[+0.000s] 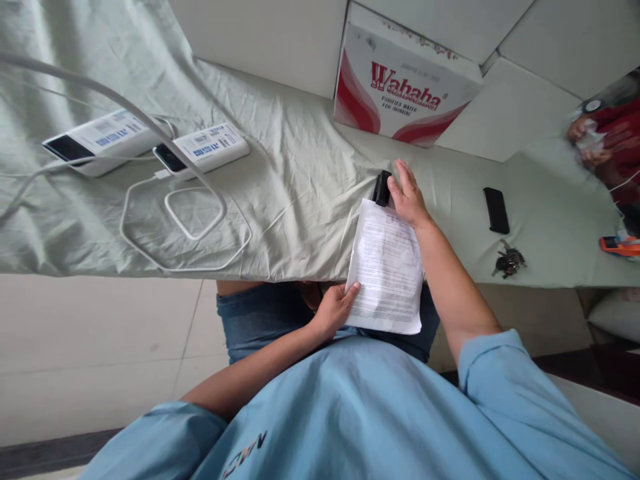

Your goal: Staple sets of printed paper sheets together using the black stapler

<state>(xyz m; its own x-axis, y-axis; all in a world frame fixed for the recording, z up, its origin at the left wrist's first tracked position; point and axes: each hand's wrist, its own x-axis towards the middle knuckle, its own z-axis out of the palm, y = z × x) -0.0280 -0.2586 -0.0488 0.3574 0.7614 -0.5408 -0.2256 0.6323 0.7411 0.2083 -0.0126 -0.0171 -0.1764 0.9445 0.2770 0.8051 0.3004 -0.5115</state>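
Note:
A stack of printed paper sheets (pixel 387 273) lies partly on the cloth-covered table and partly over my lap. My left hand (pixel 336 308) grips its lower left edge, thumb on top and fingers underneath. At the upper left corner of the sheets sits a small black device (pixel 382 189), which looks like a stapler. My right hand (pixel 409 199) is beside it, fingers stretched out and the thumb side against or very near the device. Whether the paper's corner is inside the device is too small to tell.
Two white power banks (pixel 207 148) with white cables (pixel 185 267) lie to the left. A Wahaba water carton (pixel 400 87) stands at the back. To the right are a black phone (pixel 496 210) and keys (pixel 509 260). Another person's hands (pixel 593 143) show at far right.

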